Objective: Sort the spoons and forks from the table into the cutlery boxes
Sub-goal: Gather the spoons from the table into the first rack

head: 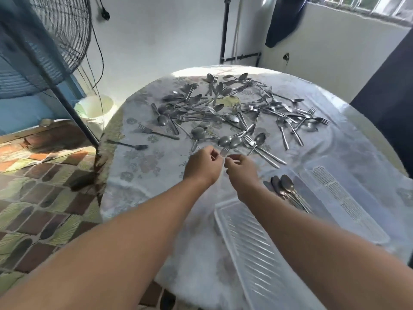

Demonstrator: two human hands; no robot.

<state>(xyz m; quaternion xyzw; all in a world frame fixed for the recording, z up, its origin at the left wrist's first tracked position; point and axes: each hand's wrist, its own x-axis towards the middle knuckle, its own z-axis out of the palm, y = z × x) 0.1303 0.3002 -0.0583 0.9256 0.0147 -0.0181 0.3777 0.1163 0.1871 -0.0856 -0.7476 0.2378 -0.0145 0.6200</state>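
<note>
A round counter (143,166) is draped in a glossy, pale cloth with a faded flower print. Across its far half lies a tangled pile (234,113) of dull grey metal spoons and forks, too many and too overlapped to count; two forks lie apart near the left edge, one (154,132) closer to the pile, one (129,145) almost at the rim.

Both hands meet at the near side of the pile. The left hand (202,167) has its fingers curled, pinching a fork (224,151) whose tines stick out toward the pile. The right hand (242,173) sits just beside it, fingers loosely bent toward the same fork; whether they grip it I cannot tell.

Near the right edge stand translucent plastic cutlery pieces: a ribbed tray (252,249) at the near edge, empty, and a box (321,204) beyond it holding about three spoons (286,189), bowls pointing to the pile. Beside that lies a slotted white lid (339,198).

A black wire fan (44,39) stands left of the counter.
</note>
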